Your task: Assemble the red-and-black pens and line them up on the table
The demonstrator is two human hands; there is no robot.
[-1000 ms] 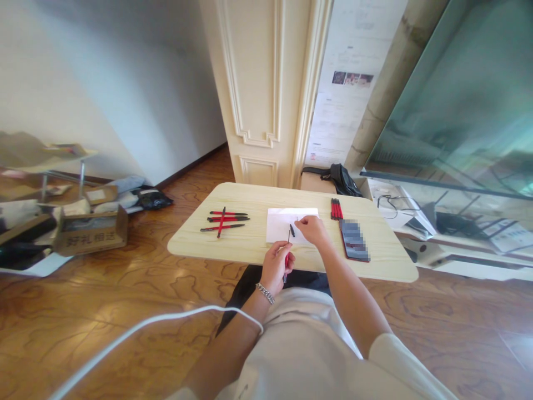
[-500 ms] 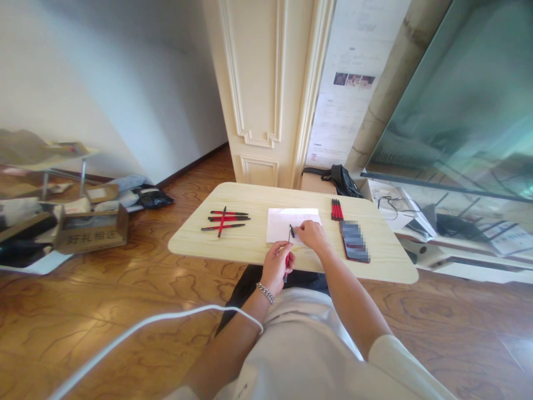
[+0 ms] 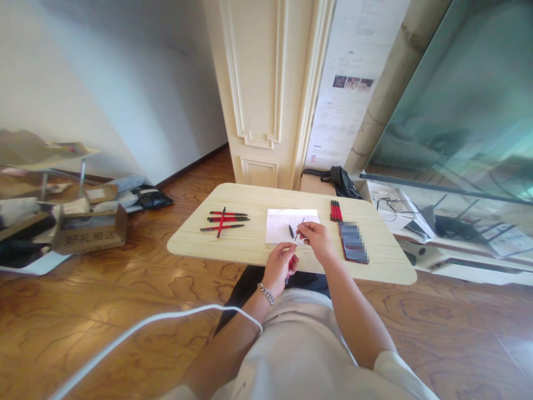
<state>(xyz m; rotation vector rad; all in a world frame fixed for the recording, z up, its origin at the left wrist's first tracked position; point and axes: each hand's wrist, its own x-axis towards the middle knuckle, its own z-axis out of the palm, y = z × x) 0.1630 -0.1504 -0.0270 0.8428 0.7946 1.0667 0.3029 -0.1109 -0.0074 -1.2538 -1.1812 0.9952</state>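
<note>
My left hand [image 3: 280, 268] is closed around a red pen barrel [image 3: 288, 270] at the near edge of the small wooden table [image 3: 233, 244]. My right hand [image 3: 315, 239] pinches a thin dark refill [image 3: 298, 229] that points up over a white sheet of paper [image 3: 278, 222]. A small black pen part [image 3: 291, 231] lies on the paper just left of my right hand. Several red and black pens [image 3: 225, 219] lie on the table's left side. A tight bundle of red pens [image 3: 335, 210] sits at the right, behind a dark phone [image 3: 353, 241].
A cream door frame [image 3: 266, 94] stands behind the table. A black bag [image 3: 342, 180] lies on the floor by it. Cardboard boxes [image 3: 89, 230] and clutter fill the left floor. A glass-fronted low unit [image 3: 453, 166] runs along the right. A white cable [image 3: 141, 328] crosses my lap.
My right hand has pulled the thin refill out of the barrel and away to the right, leaving the small black part on the paper. My left hand stays on the barrel.
</note>
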